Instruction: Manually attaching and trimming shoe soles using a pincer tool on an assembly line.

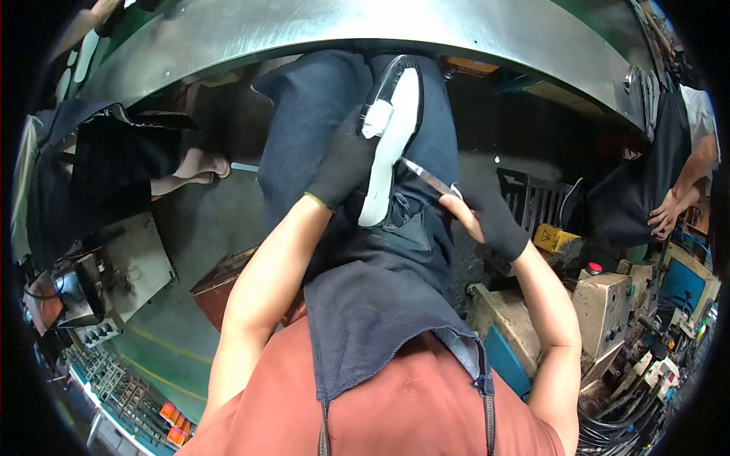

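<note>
In my lap lies a black shoe (pixel 404 121), turned so its long white underside faces up and its toe points away from me. My left hand (pixel 344 163), in a black glove, is closed around the shoe's left side. A small white wad (pixel 377 119) shows by those fingers; what it is I cannot tell. My right hand (pixel 487 216), gloved with a bare thumb, grips what looks like a knife (pixel 428 178). Its pointed metal tip is close to the right edge of the shoe near the middle; whether they touch I cannot tell.
A metal worktable (pixel 342 23) curves across the far side, above my knees. Machine boxes (pixel 603 308) with a red button stand near my right elbow. A reddish-brown box (pixel 224 281) is beside my left forearm. Other people sit left and right; one person's hands (pixel 673 209) show at right.
</note>
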The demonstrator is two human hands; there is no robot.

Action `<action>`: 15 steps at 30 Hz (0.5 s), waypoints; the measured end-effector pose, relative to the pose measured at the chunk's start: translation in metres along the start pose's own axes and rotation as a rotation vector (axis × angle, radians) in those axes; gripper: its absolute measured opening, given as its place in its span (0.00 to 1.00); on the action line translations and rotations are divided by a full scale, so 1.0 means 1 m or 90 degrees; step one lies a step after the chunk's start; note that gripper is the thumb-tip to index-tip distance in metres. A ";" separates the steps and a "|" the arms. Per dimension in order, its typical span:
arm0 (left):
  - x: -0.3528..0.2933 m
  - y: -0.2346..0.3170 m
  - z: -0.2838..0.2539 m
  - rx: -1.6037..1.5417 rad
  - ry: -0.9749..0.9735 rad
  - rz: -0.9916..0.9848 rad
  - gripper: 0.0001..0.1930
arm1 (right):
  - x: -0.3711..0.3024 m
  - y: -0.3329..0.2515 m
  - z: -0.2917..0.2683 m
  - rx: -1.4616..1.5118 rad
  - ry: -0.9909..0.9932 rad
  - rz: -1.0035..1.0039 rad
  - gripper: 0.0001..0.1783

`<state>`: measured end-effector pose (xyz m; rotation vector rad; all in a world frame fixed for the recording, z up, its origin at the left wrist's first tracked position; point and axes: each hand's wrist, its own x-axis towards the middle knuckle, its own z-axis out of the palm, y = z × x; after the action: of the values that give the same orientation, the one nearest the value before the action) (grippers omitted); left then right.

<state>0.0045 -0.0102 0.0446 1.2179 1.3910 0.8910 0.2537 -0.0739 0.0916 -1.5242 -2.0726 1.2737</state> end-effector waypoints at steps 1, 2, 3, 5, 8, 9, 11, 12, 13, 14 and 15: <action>0.005 -0.001 -0.001 0.004 -0.037 -0.012 0.21 | 0.003 -0.011 -0.008 -0.003 -0.005 0.010 0.19; 0.009 -0.008 -0.006 0.009 -0.035 -0.011 0.21 | 0.011 -0.027 -0.015 0.001 -0.004 0.006 0.19; 0.013 -0.017 -0.014 0.028 -0.066 0.000 0.21 | 0.024 -0.048 -0.021 0.031 0.007 -0.046 0.19; 0.016 -0.015 -0.017 0.040 -0.106 0.019 0.22 | 0.039 -0.078 -0.033 0.105 0.023 -0.120 0.18; -0.002 0.000 -0.016 -0.011 -0.184 0.013 0.29 | 0.056 -0.063 -0.027 0.124 0.074 -0.256 0.18; -0.007 0.005 -0.016 0.013 -0.181 0.061 0.35 | 0.062 -0.048 -0.019 0.122 0.067 -0.191 0.21; -0.009 0.004 -0.025 0.048 -0.146 0.076 0.47 | 0.060 -0.041 -0.013 0.074 -0.008 0.107 0.29; -0.009 0.000 -0.026 0.048 -0.142 0.084 0.47 | 0.047 -0.042 -0.009 0.075 -0.018 0.224 0.32; -0.010 0.006 -0.026 0.011 -0.141 0.071 0.47 | 0.032 -0.033 0.001 0.222 -0.003 0.301 0.34; -0.015 0.008 -0.026 -0.025 -0.139 0.055 0.47 | 0.013 -0.022 0.019 0.372 0.007 0.377 0.36; -0.015 0.006 -0.026 -0.029 -0.156 -0.001 0.46 | -0.001 -0.019 0.033 0.382 0.029 0.405 0.37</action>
<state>-0.0206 -0.0214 0.0590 1.2463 1.1698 0.7403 0.2206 -0.0923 0.0880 -1.9111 -1.0177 1.8206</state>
